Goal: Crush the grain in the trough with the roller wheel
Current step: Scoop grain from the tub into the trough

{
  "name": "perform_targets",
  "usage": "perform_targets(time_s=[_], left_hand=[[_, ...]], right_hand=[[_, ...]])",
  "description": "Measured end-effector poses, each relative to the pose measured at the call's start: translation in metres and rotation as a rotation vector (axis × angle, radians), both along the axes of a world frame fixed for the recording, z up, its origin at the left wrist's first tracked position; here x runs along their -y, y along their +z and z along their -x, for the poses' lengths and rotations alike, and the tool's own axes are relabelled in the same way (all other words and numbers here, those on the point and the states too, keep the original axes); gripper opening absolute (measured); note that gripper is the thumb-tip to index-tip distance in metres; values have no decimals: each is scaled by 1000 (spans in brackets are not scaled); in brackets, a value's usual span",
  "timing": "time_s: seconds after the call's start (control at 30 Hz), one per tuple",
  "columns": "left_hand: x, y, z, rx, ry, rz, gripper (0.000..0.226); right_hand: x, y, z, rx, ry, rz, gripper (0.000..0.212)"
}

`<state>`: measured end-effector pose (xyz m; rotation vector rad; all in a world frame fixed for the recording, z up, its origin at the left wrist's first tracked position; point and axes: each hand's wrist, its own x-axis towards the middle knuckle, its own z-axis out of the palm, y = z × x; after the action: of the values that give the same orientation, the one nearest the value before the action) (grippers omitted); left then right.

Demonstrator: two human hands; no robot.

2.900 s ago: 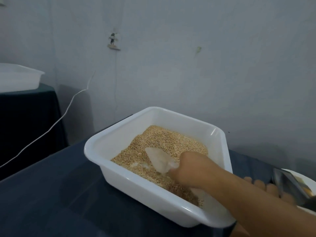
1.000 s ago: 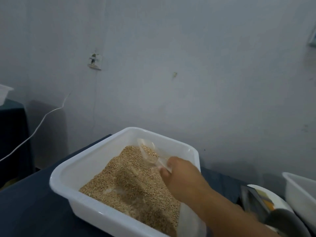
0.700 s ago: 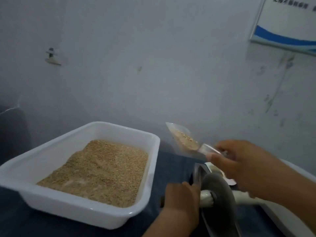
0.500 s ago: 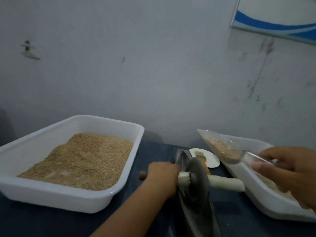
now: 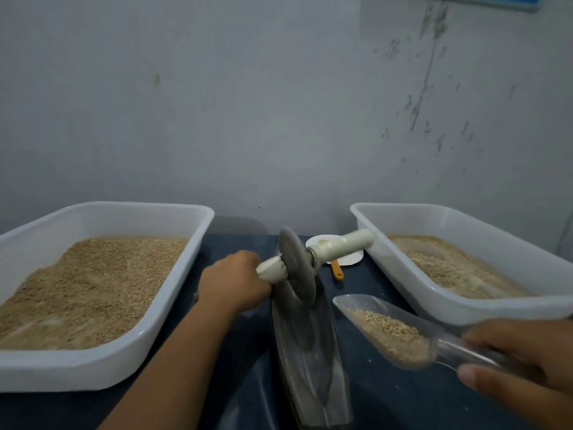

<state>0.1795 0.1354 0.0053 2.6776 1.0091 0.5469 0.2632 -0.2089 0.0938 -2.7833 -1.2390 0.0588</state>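
Roller wheel (image 5: 297,268) handle — inside left fingers (image 5: 245,282)

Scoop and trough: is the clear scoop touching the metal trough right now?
Apart. The head view shows the scoop, held in the right hand, hovering to the right of the trough, with dark tablecloth visible between the scoop's tip and the trough's rim.

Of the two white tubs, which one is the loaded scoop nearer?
The right tub: the scoop, held by the right hand, hovers just beside its near wall. The left tub lies beyond the trough.
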Motion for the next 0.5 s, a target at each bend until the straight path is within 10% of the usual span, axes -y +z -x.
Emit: perform_targets(time_s=[0.1, 0.23, 0.5], left_hand=[[-6, 9, -7, 128, 41, 96, 21], [-14, 26, -9, 251, 73, 88, 12], [-11, 45, 0, 347, 116, 24, 12]], right_hand=[[-23, 10, 10, -50, 78, 165, 95], [-57, 15, 14, 26, 77, 155, 37], [-135, 22, -6, 82, 13, 324, 41]])
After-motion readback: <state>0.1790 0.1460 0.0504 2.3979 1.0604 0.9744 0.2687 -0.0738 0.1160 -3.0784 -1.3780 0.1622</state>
